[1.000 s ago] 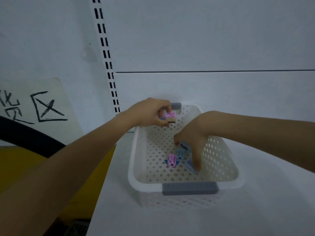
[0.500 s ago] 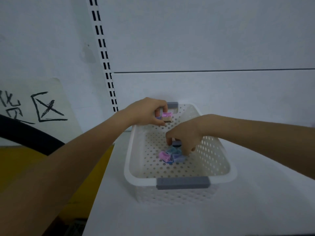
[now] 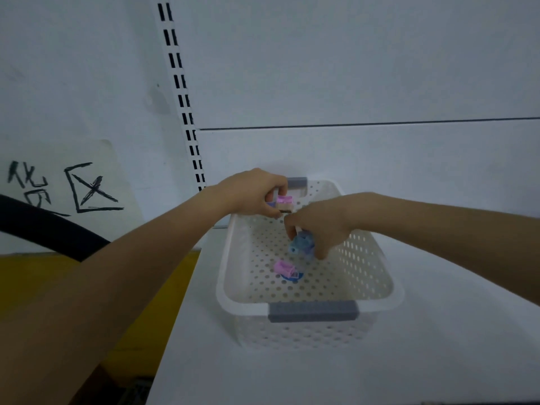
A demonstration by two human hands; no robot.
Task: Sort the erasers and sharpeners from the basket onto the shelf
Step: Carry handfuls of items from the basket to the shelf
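A white perforated basket (image 3: pixel 377 293) with grey handles stands on the white shelf (image 3: pixel 438 361). My left hand (image 3: pixel 251 191) hovers over the basket's far left rim and pinches a small pink and tan eraser (image 3: pixel 285 203), with other small pieces half hidden in its palm. My right hand (image 3: pixel 318 226) is inside the basket, lifted off the floor, gripping a bluish sharpener (image 3: pixel 302 244). A pink sharpener (image 3: pixel 283 267) lies on the basket floor on top of a small blue piece (image 3: pixel 293 277).
A slotted upright rail (image 3: pixel 182 103) runs up the white back panel. To the left hang a handwritten paper sign (image 3: pixel 64 185), a black hose (image 3: pixel 49 229) and a yellow surface (image 3: pixel 43 287) below shelf level.
My right hand closed on the bluish sharpener and lifted it off the basket floor, leaving the pink one behind. My left hand has kept its eraser over the far rim.
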